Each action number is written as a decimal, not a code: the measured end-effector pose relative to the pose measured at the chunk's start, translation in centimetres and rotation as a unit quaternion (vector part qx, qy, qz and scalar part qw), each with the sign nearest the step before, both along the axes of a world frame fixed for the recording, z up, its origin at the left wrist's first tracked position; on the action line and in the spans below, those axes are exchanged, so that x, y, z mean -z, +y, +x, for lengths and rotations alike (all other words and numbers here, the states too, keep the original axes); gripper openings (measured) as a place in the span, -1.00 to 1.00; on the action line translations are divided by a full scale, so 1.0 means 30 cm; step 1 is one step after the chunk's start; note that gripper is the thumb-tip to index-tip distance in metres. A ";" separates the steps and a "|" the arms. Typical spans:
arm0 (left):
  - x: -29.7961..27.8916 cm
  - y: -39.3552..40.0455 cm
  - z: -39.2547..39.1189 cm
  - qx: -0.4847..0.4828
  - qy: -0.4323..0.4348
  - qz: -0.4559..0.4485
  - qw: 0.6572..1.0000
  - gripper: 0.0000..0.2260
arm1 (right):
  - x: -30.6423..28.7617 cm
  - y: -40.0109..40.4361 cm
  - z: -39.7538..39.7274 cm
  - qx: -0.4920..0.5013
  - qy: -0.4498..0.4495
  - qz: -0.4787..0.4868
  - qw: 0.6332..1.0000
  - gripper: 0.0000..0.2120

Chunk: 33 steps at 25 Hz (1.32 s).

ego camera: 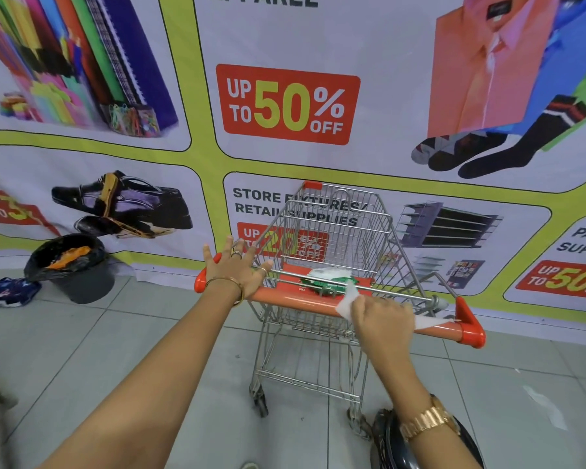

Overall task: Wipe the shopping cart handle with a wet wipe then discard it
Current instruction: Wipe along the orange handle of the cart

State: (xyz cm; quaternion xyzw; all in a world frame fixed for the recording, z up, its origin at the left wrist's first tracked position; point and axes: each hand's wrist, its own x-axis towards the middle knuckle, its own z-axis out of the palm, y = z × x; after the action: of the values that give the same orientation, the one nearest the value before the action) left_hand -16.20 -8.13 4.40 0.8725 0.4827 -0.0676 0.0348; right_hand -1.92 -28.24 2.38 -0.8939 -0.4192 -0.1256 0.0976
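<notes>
- My right hand (pixel 383 319) is pressing the wipe (pixel 347 301) against the handle (pixel 295 299), fingers curled down over it, white corners sticking out on both sides of my knuckles.
- My left hand (pixel 237 272) is resting on the handle's left end, fingers spread wide and holding nothing, steadying the cart (pixel 335 231).
- I am judging this as the wiping step, around the bar's right-hand half.
- A green pack (pixel 325 280) is lying in the cart's child seat, just beyond the handle.
- The bin (pixel 71 265), lined in black, is sitting on the floor to my left, well apart from the cart.
- Next, I am thinking the wipe needs dragging along the uncovered stretches, then carrying over to that bin.
</notes>
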 end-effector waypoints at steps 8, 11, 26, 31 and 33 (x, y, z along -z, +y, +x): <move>0.000 -0.025 0.002 0.013 -0.008 -0.002 1.000 -0.32 | -0.039 0.168 -0.186 -0.079 -0.008 -0.028 0.996 -0.86; 0.001 -0.003 -0.012 0.001 -0.015 -0.017 1.000 -0.31 | 0.005 0.115 -0.127 -0.094 -0.037 0.014 0.995 -0.70; -0.002 -0.033 -0.007 -0.004 -0.002 -0.003 1.000 -0.28 | 0.006 0.143 -0.184 -0.027 -0.067 0.100 0.992 -0.64; -0.002 -0.019 -0.017 0.003 -0.006 -0.006 1.000 -0.27 | 0.061 0.052 -0.087 -0.067 -0.073 0.078 0.992 -0.63; -0.001 -0.029 -0.015 0.004 -0.009 -0.009 1.000 -0.28 | 0.077 -0.042 -0.007 -0.055 -0.062 0.089 0.993 -0.62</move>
State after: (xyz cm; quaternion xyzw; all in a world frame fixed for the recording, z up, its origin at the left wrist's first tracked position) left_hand -16.66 -8.99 4.43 0.8746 0.4784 -0.0637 0.0465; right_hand -2.13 -29.52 0.06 -0.8478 -0.4599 -0.2122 0.1570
